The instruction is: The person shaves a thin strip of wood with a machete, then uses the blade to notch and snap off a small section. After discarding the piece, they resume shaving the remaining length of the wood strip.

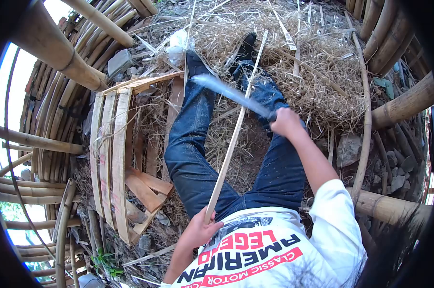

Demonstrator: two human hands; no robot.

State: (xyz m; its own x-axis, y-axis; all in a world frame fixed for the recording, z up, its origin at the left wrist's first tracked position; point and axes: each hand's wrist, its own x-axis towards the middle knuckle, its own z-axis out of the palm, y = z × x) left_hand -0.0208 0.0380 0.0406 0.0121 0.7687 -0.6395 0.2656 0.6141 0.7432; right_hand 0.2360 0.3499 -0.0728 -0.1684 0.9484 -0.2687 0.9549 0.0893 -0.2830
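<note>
My right hand [286, 122] is closed around the dark handle of a long-bladed knife [231, 92], whose blade is smeared by motion and points up and left. In the view, the blade crosses over a long pale bamboo strip [230, 151]. Near my lap, my left hand [201, 229] grips the lower end of that strip. From there it runs up between my legs in jeans [197, 139], toward my dark shoes [246, 47].
A slatted wooden crate [113, 149] stands left of my legs, with loose boards [147, 188] beside it. Curly shavings [317, 86] cover the ground ahead. Bamboo poles [58, 48] frame both sides. A white plastic bag [177, 45] lies near my left foot; rocks [349, 150] lie right.
</note>
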